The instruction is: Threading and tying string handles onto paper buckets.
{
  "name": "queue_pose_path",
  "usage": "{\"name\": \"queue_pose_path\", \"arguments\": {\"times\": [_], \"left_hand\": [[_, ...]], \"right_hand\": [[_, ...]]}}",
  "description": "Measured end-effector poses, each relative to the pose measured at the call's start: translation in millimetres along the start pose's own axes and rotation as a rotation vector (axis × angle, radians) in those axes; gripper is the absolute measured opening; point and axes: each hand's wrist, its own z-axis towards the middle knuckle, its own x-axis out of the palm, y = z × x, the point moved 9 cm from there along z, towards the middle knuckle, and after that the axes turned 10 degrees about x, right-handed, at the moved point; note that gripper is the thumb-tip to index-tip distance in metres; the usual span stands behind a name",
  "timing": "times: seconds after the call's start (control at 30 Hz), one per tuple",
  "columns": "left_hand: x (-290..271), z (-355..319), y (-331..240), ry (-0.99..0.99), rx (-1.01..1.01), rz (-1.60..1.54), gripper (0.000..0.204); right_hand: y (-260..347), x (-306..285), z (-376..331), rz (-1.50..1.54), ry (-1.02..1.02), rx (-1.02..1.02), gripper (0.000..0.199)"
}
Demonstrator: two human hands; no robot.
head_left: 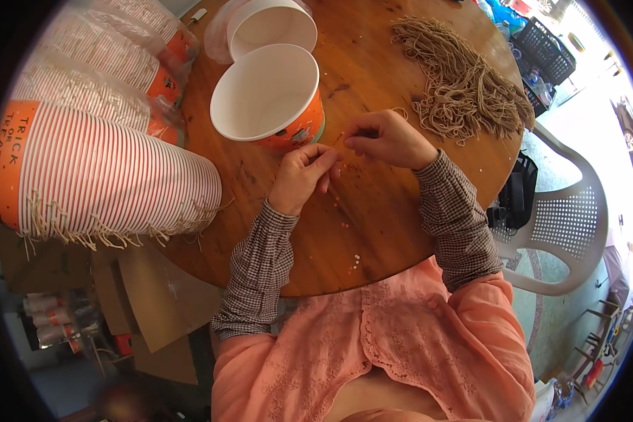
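1. Head view: left hand (300,179), in front of the bucket; grip closed, thumb drawn against fingers. Cannot tell what, if anything, lies between them.
2. Right hand (390,141), near the left; grip closed in a thumb-and-forefinger pinch. Contents too small to tell.
3. Paper bucket (267,95), orange outside, white inside; mouth up on the table (394,232), just beyond the left hand. Contact with that hand unclear.
4. Small bits, orange (346,225) and white (357,262), loose on the table, near side.
5. Twine heap (464,81), tan, tangled; beyond the right hand.
6. Nested bucket stack (119,176), on its side at left; twine strands along its lower edge.
7. Handling note (judgement): fine fingertip work. Best done with light pinches, fingertips close together, wrists steady over the table, left knuckles clear of the bucket's base, and sleeves off the loose bits.
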Motion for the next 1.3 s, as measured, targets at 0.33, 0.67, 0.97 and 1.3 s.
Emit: {"name": "queue_pose_path", "arguments": {"times": [0.33, 0.67, 0.97, 1.3], "left_hand": [[3, -1, 8, 0.041, -0.116, -0.184, 0.022], [2, -4, 7, -0.087, -0.159, -0.271, 0.049], [-9, -2, -8, -0.197, 0.137, 0.016, 0.032], [-7, -8, -33, -0.221, 0.376, 0.647, 0.028]], "right_hand": [[8, 27, -2, 0.137, 0.184, -0.004, 0.016], [5, 14, 1, 0.28, 0.116, 0.011, 0.015], [1, 15, 2, 0.257, 0.122, 0.018, 0.015], [1, 32, 2, 0.273, 0.219, 0.037, 0.017]]}}
